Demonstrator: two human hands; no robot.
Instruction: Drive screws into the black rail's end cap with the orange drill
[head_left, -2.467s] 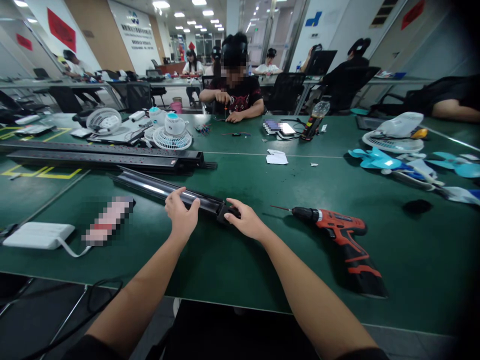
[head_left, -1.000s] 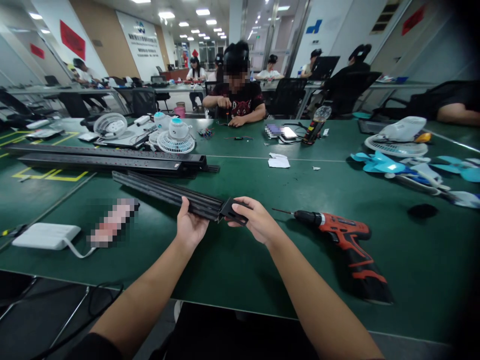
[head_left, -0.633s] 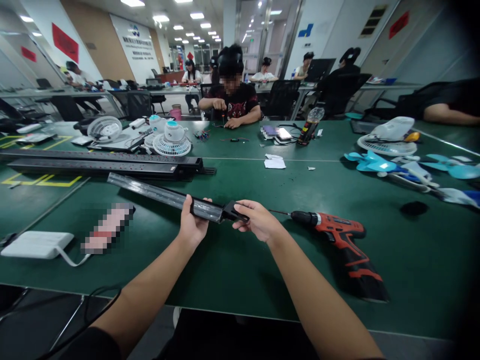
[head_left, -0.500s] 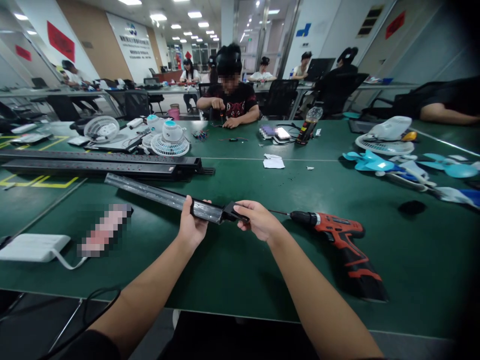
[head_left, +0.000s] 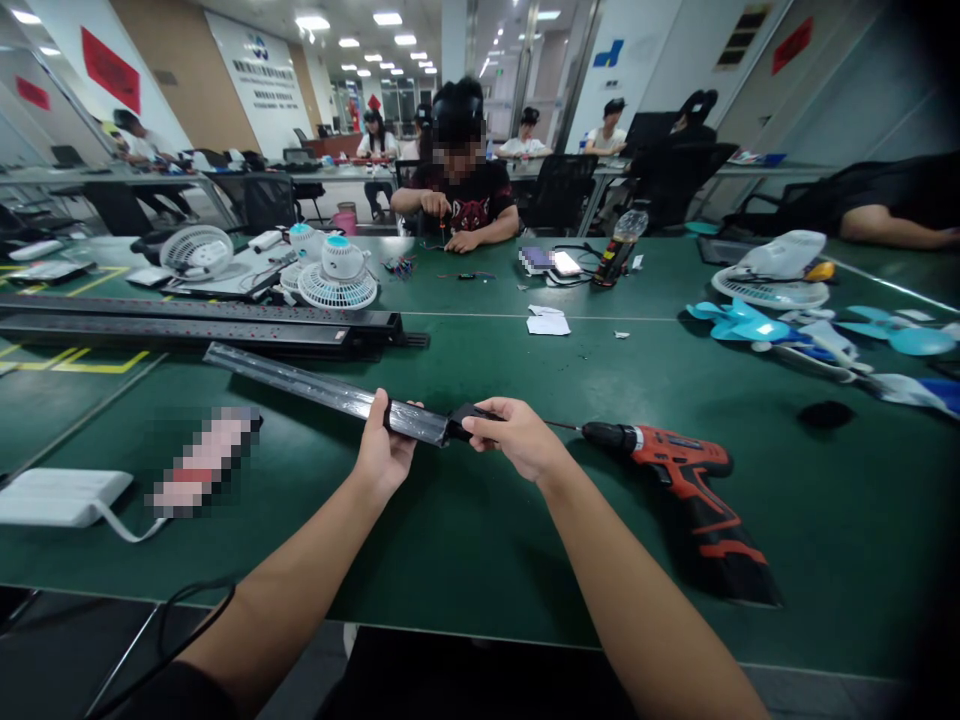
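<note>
A long black bar in shiny clear wrap slants over the table, its far end up to the left. My left hand is closed around it near its right end, thumb on top. My right hand pinches a small black end piece at that end of the bar; the fingers partly cover the piece. I cannot tell whether it is seated in the bar. To the right lies an orange and black cordless drill, its long bit pointing toward my right hand.
Long black rails lie at the left, with small fans behind. A white power bank and a blurred-out object sit near left. Blue fan blades lie at right. A bottle stands near a co-worker opposite.
Both hands stay on the bar and end piece. The right fingers have shifted slightly on the piece, and the view has moved a little.
</note>
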